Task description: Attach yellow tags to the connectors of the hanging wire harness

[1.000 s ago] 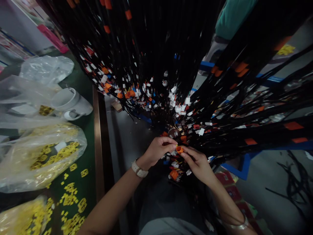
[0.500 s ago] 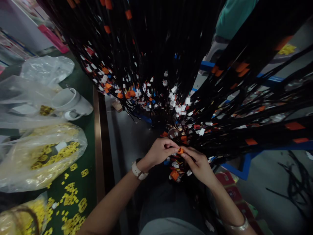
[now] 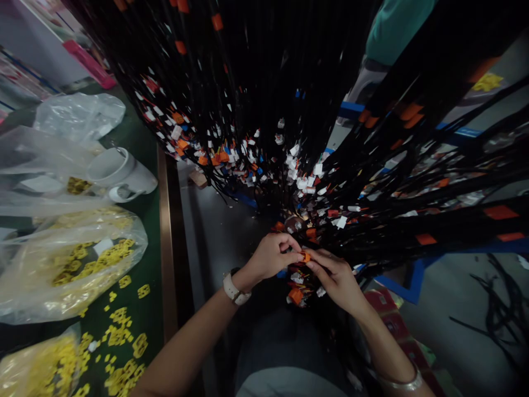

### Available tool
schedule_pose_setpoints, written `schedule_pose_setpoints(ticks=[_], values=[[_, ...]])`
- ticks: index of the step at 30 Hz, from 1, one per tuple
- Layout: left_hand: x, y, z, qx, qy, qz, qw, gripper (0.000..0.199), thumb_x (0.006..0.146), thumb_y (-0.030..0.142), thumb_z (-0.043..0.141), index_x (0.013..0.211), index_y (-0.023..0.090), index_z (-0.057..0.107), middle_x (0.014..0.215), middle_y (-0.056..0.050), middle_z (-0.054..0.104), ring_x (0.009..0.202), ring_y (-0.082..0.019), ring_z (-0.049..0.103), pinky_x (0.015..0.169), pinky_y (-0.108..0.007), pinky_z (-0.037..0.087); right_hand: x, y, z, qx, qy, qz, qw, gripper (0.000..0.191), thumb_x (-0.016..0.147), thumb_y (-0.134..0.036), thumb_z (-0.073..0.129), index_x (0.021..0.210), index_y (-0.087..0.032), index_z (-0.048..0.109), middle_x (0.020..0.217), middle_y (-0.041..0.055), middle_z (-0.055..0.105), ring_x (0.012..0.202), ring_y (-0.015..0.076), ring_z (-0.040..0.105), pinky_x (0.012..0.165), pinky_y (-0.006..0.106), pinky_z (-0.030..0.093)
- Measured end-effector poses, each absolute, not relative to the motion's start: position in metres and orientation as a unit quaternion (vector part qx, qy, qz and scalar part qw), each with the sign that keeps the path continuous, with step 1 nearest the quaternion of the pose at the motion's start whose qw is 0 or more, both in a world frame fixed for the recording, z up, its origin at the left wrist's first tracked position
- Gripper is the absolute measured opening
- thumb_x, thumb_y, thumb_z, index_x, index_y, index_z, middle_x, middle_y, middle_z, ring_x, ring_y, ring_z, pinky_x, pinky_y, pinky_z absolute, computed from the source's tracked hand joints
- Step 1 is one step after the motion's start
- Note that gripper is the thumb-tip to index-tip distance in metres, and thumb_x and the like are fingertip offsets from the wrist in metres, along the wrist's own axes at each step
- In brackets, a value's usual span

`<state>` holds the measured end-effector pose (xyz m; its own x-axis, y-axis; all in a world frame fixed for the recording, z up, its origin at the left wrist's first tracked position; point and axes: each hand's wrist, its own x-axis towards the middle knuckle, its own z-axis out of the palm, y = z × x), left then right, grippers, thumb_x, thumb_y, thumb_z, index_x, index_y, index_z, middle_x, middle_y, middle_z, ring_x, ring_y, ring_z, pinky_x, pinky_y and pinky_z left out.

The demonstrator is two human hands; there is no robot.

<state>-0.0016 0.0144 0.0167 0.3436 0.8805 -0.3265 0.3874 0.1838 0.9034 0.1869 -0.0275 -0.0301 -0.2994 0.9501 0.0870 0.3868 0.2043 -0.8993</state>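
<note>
Between my fingertips is a small orange connector (image 3: 305,257). My left hand (image 3: 276,255), with a white watch at its wrist, pinches it from the left. From the right, my right hand (image 3: 334,275) grips the same connector with thumb and fingers. Just below hangs another orange connector (image 3: 296,296) among white ones and thin coloured wires. Above my hands, thick bundles of black cables (image 3: 285,71) end in many white, orange, red and blue connectors (image 3: 303,179).
On the left, a green table (image 3: 151,259) holds plastic bags (image 3: 124,242) of yellow parts, loose yellow pieces (image 3: 119,331) and a white mug (image 3: 118,171). A blue frame (image 3: 413,284) stands at the right. Part of a person in green (image 3: 399,30) shows at the top.
My hands stay at the orange connector, with only slight finger movement. The view has barely shifted.
</note>
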Motion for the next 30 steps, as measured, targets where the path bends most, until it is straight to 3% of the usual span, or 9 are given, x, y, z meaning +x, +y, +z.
schedule_pose_setpoints(ticks=[2,4,7,10,30], values=[[-0.001,0.0135,0.0171,0.56,0.528,0.211,0.603,0.029,0.067,0.036,0.069,0.085,0.013,0.066,0.052,0.008,0.037,0.05,-0.006,0.031,0.047,-0.02,0.021,0.1887,-0.0277,-0.0291,-0.473,-0.688,0.423,0.352,0.03,0.089,-0.028,0.05,0.116,-0.027,0.062,0.106,0.0063,0.067,0.097,0.0206,0.063,0.084,0.035,0.051],[-0.0002,0.0124,0.0172,0.511,0.504,0.198,0.668,0.036,0.068,0.04,0.067,0.092,0.012,0.065,0.058,0.005,0.045,0.053,-0.006,0.036,0.048,-0.02,0.025,0.1903,-0.028,-0.0286,-0.468,-0.679,0.436,0.361,0.03,0.09,-0.028,0.049,0.117,-0.028,0.062,0.108,0.0059,0.066,0.098,0.02,0.062,0.085,0.035,0.05],[0.0005,0.0115,0.0163,0.435,0.464,0.188,0.748,0.038,0.07,0.042,0.067,0.094,0.012,0.066,0.068,0.001,0.053,0.057,-0.006,0.04,0.049,-0.019,0.025,0.1911,-0.0283,-0.0291,-0.46,-0.669,0.445,0.378,0.031,0.089,-0.026,0.05,0.118,-0.029,0.061,0.11,0.0056,0.063,0.101,0.0199,0.06,0.088,0.034,0.048],[0.0005,0.0118,0.014,0.388,0.447,0.196,0.782,0.039,0.068,0.041,0.069,0.094,0.013,0.067,0.068,0.002,0.051,0.053,-0.004,0.034,0.046,-0.02,0.019,0.1905,-0.0284,-0.0298,-0.46,-0.67,0.435,0.387,0.031,0.089,-0.026,0.05,0.118,-0.029,0.06,0.11,0.0059,0.062,0.102,0.0204,0.059,0.087,0.035,0.048],[0.0079,0.0067,0.0127,0.461,0.447,0.211,0.737,0.019,0.073,0.028,0.059,0.084,0.012,0.063,0.063,0.003,0.044,0.056,-0.006,0.035,0.049,-0.021,0.023,0.1909,-0.029,-0.0265,-0.452,-0.7,0.413,0.369,0.033,0.09,-0.022,0.048,0.12,-0.033,0.058,0.101,0.0045,0.055,0.096,0.0188,0.054,0.081,0.033,0.046]])
